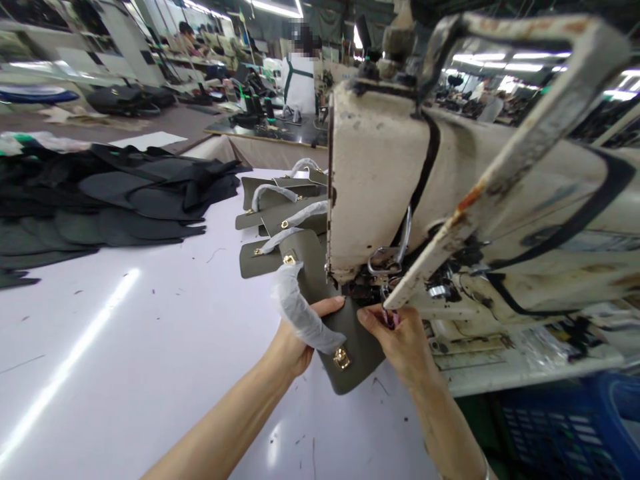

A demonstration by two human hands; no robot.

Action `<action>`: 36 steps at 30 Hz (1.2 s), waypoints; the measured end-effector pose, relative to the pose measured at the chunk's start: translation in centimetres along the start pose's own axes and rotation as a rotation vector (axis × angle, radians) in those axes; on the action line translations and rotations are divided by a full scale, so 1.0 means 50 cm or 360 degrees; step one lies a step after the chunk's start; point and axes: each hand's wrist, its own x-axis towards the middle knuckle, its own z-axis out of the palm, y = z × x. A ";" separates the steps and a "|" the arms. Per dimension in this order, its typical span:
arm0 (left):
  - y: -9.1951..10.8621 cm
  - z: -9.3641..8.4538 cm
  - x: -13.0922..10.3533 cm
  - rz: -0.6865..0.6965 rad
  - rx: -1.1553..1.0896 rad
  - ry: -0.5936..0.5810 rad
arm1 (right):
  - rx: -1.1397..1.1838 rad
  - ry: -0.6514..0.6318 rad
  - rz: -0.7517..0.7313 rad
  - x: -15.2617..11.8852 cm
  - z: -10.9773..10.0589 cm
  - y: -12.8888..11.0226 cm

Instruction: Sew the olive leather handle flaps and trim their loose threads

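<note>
An olive bag flap [353, 333] lies under the head of the sewing machine [375, 180]. A handle wrapped in white film [295, 307] arches over its left side, joined by gold hardware [341, 359]. My left hand [295, 340] grips the flap's left edge beside the handle, index finger laid along the surface towards the needle area. My right hand [403, 343] is closed at the flap's right edge, thumb and fingers pinched near the presser foot. A small pinkish object [390, 319] shows in its fingers; its kind is unclear. The needle is hidden behind the machine head.
More olive flaps with wrapped handles [273, 200] lie overlapped behind the work. Black cut pieces [125, 193] are piled at the left of the white table [175, 373], with thread scraps scattered about. A blue basket [565, 427] stands lower right. A person [300, 83] is farther back.
</note>
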 end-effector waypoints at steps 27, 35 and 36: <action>0.067 -0.030 0.093 -0.0196 0.0317 -0.0517 | 0.0481 0.0181 0.0103 -0.012 0.071 -0.004; 0.077 -0.027 0.106 -0.0137 0.0157 -0.0408 | 0.0441 0.0156 0.0047 -0.027 0.073 -0.009; 0.078 -0.029 0.110 -0.0132 0.0151 -0.0394 | 0.0439 0.0138 0.0045 -0.030 0.072 -0.010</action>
